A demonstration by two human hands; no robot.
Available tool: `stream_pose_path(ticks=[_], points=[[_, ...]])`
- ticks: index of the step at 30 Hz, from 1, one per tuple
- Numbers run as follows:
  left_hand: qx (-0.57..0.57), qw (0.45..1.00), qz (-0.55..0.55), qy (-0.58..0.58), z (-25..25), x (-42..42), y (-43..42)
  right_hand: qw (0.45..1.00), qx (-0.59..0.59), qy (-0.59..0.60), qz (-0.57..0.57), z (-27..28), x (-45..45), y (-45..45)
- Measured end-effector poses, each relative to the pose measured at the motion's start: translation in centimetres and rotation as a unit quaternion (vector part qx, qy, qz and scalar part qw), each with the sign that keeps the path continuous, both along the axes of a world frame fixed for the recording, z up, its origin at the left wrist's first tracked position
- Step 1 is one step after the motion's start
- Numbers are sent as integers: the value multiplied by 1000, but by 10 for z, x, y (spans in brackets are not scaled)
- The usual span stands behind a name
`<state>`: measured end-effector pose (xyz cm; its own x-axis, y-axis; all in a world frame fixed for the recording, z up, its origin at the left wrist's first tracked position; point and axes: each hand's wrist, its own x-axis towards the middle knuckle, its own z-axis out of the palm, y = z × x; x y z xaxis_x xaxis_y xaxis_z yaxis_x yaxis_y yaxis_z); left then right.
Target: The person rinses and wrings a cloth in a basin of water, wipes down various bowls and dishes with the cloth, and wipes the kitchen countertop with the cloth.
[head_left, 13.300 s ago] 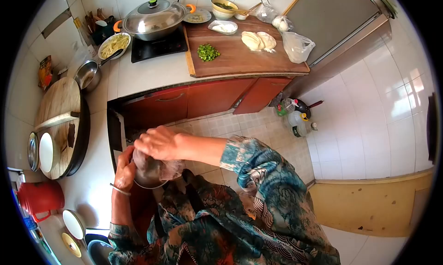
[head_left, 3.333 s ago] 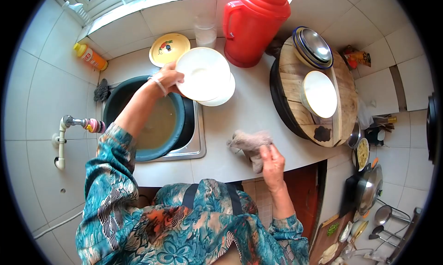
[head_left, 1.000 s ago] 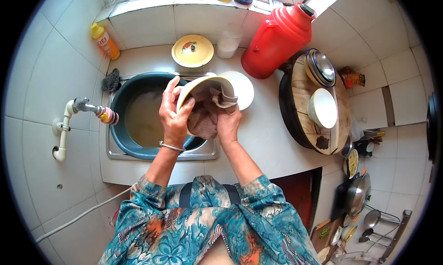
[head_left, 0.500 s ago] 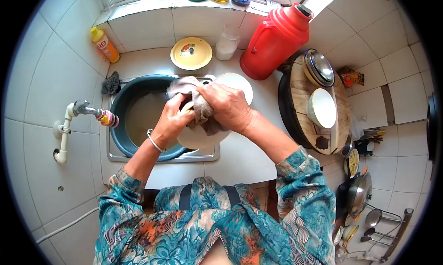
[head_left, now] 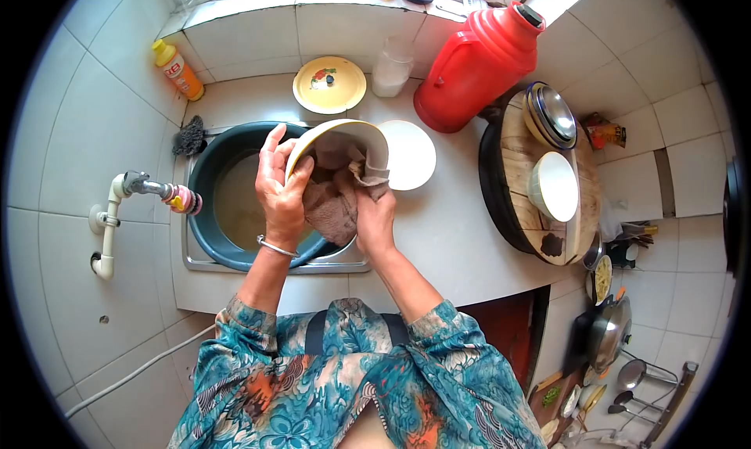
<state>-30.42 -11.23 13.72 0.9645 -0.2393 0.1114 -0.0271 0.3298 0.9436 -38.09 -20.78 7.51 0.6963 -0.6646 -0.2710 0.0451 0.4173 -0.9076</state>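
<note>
A pale bowl (head_left: 314, 145) is tilted over the right edge of the basin, its mouth turned towards me. My left hand (head_left: 282, 195) grips its left rim, thumb inside and fingers along the outside. A damp-looking brown cloth (head_left: 332, 206) lies partly in the bowl and hangs over its near side. My right hand (head_left: 377, 224) holds the cloth against the bowl's right side; the bowl and cloth hide most of its fingers. The grey-green basin (head_left: 205, 226) of cloudy water sits in the sink (head_left: 344, 266). Right of the bowl rests a white dish (head_left: 413, 158).
A yellow lid (head_left: 344, 93), a glass jar (head_left: 391, 70) and a red thermos (head_left: 477, 70) stand along the back. On the right, a round wooden board (head_left: 512, 148) carries a white bowl (head_left: 557, 187) and stacked bowls (head_left: 552, 116). A tap (head_left: 160, 188) juts from the left wall.
The bowl has turned so its mouth faces me. My right hand has moved from above the cloth down to the bowl's near right side. The cloth now lies inside the bowl.
</note>
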Motion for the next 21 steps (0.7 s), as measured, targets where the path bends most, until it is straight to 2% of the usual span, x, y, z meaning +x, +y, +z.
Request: stream_pose_path(ticks=[1,4,5,6,8,9,10,12,13,16,17,20,21], points=[[32,999,10,-28,0,1,0,997,76,-32,10,-1,-4,5],[145,976,65,-152,-5,4,-1,993,55,-30,97,12,-20,-4],[208,953,74,-210,-9,9,5,993,74,-71,51,26,-25,-8],[212,954,59,-205,-7,7,7,994,60,-90,3,34,-25,-14],[220,955,22,-198,3,-2,6,993,-27,-115,8,61,-20,-17],[236,941,6,-242,1,-8,4,986,-141,-91,18,43,-10,-15],[241,942,-9,-232,9,-20,-2,951,-283,-122,-20,38,5,-8],[204,966,-37,-157,9,-31,-9,942,-303,-141,-25,24,17,0],[208,964,-43,-158,12,-30,-8,938,-313,-146,-20,22,18,2],[211,960,-105,-148,24,-22,1,932,-320,-144,91,27,9,-10],[225,953,-133,-152,28,-19,6,930,-331,-135,90,24,10,-10],[253,933,-201,-157,41,-10,11,876,-350,-132,304,49,2,-36],[255,931,-214,-153,46,-8,10,873,-304,-105,367,51,6,-41]])
